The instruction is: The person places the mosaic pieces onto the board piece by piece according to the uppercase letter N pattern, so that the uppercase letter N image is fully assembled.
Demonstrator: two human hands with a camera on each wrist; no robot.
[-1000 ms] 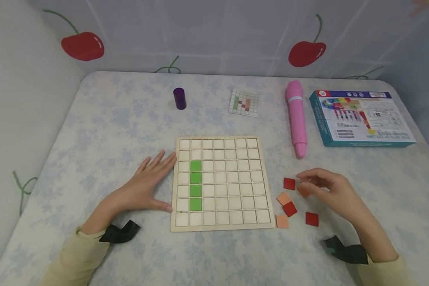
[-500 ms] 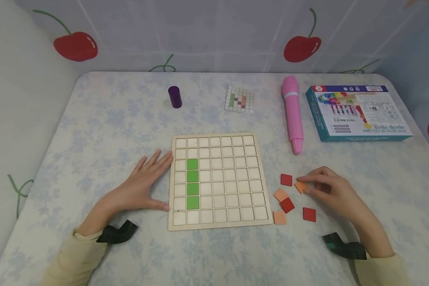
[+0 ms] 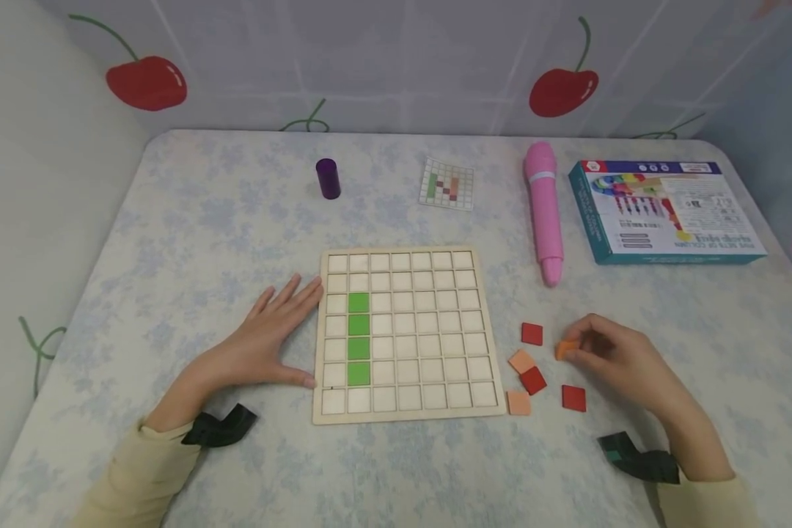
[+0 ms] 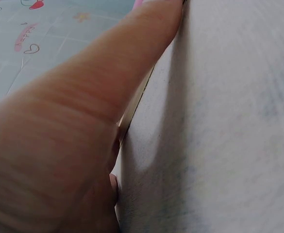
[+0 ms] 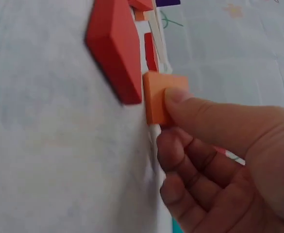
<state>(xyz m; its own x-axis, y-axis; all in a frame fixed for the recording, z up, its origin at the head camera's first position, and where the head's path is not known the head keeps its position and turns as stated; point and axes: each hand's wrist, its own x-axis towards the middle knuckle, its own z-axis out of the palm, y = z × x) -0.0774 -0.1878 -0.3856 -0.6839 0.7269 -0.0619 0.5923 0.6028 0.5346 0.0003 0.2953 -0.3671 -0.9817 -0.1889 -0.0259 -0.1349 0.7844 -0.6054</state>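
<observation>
A square wooden grid board (image 3: 409,418) lies in the middle of the table, with a column of several green tiles (image 3: 359,324) in its second column from the left. My left hand (image 3: 260,348) rests flat with fingers spread, fingertips and thumb touching the board's left edge. To the right of the board, my right hand (image 3: 617,359) pinches an orange tile (image 5: 156,99) between thumb and fingers, close to the table. Near it lie red tiles (image 3: 532,334) and peach-orange tiles (image 3: 518,402); one red tile (image 5: 115,53) looms large in the right wrist view.
Behind the board are a purple cylinder (image 3: 328,179) and a small pattern card (image 3: 447,184) with green, dark red and orange squares. Farther right lie a pink microphone-shaped pen (image 3: 545,216) and a flat printed box (image 3: 669,213). A cherry-print curtain (image 3: 429,66) hangs at the back.
The orange tile has come up from the table into my right hand's pinch and now stands tilted there. My left hand stays on the board's edge. The view shifts slightly.
</observation>
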